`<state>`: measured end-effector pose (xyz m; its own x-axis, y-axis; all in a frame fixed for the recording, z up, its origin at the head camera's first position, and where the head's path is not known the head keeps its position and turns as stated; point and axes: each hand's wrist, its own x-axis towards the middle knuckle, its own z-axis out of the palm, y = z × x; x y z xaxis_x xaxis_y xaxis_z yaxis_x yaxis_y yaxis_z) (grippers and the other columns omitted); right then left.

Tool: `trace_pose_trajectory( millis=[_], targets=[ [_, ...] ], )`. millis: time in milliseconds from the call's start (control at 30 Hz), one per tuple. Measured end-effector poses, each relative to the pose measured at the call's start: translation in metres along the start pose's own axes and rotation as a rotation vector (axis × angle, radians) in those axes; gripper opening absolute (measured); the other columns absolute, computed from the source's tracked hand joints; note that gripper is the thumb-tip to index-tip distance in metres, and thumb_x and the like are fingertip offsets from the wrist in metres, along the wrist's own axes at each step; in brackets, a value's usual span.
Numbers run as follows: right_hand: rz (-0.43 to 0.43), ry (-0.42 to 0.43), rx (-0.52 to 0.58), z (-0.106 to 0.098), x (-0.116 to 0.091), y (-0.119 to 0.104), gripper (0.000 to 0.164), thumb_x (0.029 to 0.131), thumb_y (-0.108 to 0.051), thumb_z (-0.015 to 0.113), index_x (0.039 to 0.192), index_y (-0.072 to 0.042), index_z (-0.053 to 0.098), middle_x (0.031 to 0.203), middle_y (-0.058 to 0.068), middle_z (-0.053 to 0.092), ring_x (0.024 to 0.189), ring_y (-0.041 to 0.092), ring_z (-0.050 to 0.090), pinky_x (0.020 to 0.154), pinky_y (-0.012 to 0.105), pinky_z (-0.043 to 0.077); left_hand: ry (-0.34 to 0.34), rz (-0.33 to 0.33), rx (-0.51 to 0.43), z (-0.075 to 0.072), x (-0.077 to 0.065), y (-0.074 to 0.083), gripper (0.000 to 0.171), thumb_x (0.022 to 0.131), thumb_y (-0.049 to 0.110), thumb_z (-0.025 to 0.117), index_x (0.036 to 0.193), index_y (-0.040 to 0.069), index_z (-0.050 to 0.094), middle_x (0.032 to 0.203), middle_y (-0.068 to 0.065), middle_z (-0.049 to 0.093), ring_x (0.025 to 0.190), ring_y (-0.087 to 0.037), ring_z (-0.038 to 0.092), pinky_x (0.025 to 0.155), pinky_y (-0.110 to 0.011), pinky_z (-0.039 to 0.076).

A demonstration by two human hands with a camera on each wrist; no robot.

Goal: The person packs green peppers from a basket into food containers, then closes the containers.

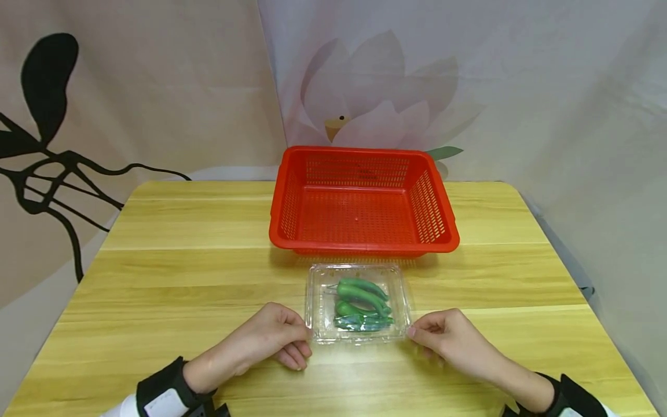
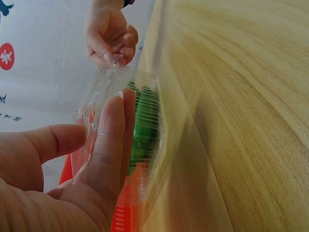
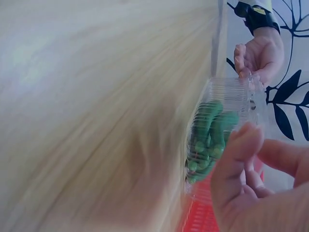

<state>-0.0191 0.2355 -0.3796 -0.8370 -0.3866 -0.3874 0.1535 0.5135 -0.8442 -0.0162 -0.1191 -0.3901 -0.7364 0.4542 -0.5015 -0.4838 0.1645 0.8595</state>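
A clear plastic clamshell box (image 1: 322,307) lies in front of me on the wooden table, its lid apparently closed. Several green peppers (image 1: 363,296) show through its top in the head view and through its ribbed side in both wrist views. My left hand (image 1: 278,337) pinches the box's near left corner between thumb and fingers. At the near right corner, my right hand (image 1: 449,337) pinches the rim the same way. In the left wrist view the thumb (image 2: 63,140) lies on the rim, with straighter fingers along the side.
Just behind the box stands a red plastic basket (image 1: 365,247) with slotted walls and nothing visible inside. The wooden table (image 1: 182,278) ends at a printed cloth backdrop (image 1: 208,87).
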Motion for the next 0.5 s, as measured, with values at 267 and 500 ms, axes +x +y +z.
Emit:
trace_pose_trajectory(
  millis=[267,500],
  targets=[
    [0.037,-0.080,0.149,0.0006,0.0039,0.0058,0.027,0.103,-0.017,0.065,0.093,0.008,0.071,0.070,0.007,0.064,0.054,0.011,0.055,0.043,0.024,0.051,-0.004,0.008,0.011,0.0001,-0.0014,0.0009,0.020,0.099,0.008,0.065,0.091,-0.010,0.070,0.076,-0.011,0.072,0.064,-0.019,0.072,0.063,-0.034,0.066],
    [0.060,-0.133,0.250,-0.0001,0.0064,0.0081,0.027,0.104,-0.014,0.063,0.094,0.010,0.067,0.080,0.008,0.067,0.057,0.010,0.058,0.045,0.020,0.050,-0.010,0.008,0.013,0.0002,-0.0030,0.0037,0.021,0.099,0.008,0.065,0.091,-0.010,0.069,0.076,-0.012,0.072,0.064,-0.019,0.072,0.063,-0.033,0.066]
  ],
)
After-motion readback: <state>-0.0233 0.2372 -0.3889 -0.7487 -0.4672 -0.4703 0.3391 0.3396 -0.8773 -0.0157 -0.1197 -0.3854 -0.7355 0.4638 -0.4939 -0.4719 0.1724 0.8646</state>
